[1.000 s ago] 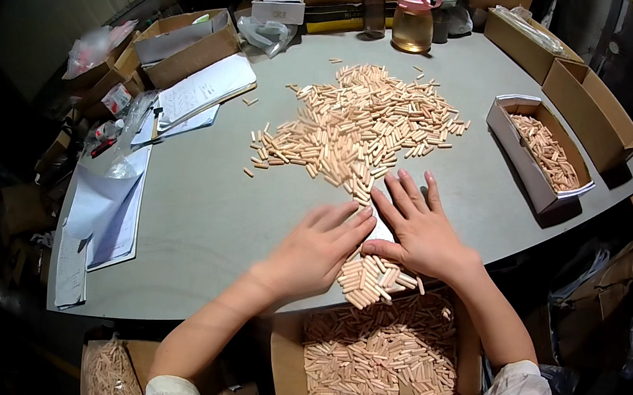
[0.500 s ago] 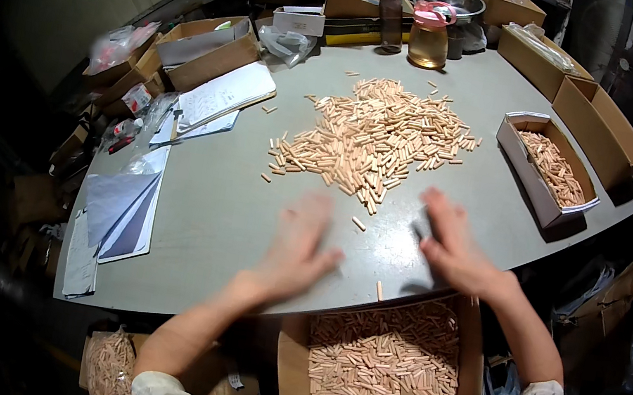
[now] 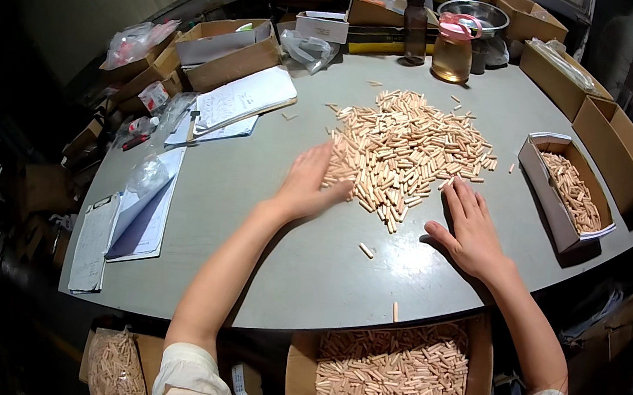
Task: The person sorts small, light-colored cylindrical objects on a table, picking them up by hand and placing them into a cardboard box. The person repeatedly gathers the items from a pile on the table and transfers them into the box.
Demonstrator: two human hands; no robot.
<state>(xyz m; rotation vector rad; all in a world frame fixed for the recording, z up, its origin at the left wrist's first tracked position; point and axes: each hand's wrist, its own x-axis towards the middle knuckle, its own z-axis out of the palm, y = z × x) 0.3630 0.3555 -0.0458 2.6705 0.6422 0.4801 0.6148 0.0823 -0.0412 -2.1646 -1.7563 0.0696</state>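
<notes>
On the table [image 3: 204, 195], between near and far edges, with left hand [image 3: 304, 185] and right hand [image 3: 472, 234] unclenched against heaped pegs [image 3: 410, 148].

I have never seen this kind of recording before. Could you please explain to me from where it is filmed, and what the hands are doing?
There is no machine here. A wide fisheye camera worn on a person's head looks down, so straight edges look bent. The left hand and right hand are the wearer's own. They lie open at either side of a pile of small pale pegs on a grey table; neither appears to grip anything. More pegs fill a cardboard box by the near edge and a narrow white-sided box at the right. Papers lie at the left; a pink-lidded jug stands at the back.
</notes>
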